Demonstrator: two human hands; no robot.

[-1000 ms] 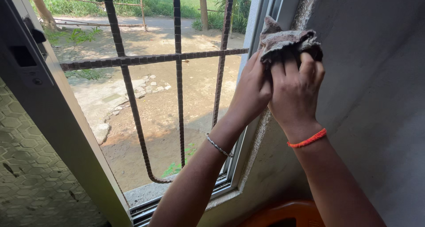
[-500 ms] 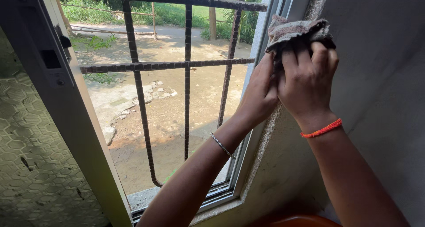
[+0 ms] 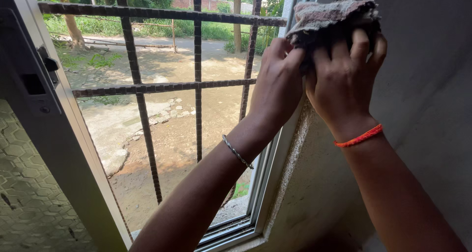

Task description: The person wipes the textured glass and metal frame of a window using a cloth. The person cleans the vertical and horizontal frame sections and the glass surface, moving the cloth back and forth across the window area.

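A bunched, grey-pink cleaning cloth (image 3: 334, 16) sat in the upper right of the frame, pressed against the side of a window where the pale frame (image 3: 275, 158) met a rough strip of plaster. Both hands were together on it: the right hand (image 3: 344, 80), with an orange thread band (image 3: 359, 136) at the wrist, had its fingers curled over the cloth's lower edge, while the left hand (image 3: 278, 80), with a thin metal bangle (image 3: 237, 153) on the forearm, gripped it from the left, touching the right hand. Both forearms rose from the bottom of the frame towards the cloth. To the right stretched a plain grey wall (image 3: 423, 109). Left of the hands, dark ribbed iron bars (image 3: 197, 85) formed a grille across the open window, with a sunlit dirt yard, stones, grass and trees beyond. At the far left stood a slid-open sash with a latch (image 3: 49, 65) and frosted, honeycomb-patterned glass (image 3: 29, 198). As far as could be judged, the wiping was under way near the top of the frame's right side; the plaster strip below the hands looked mottled and stained, so the lower stretch and the sill track probably remained to be done.
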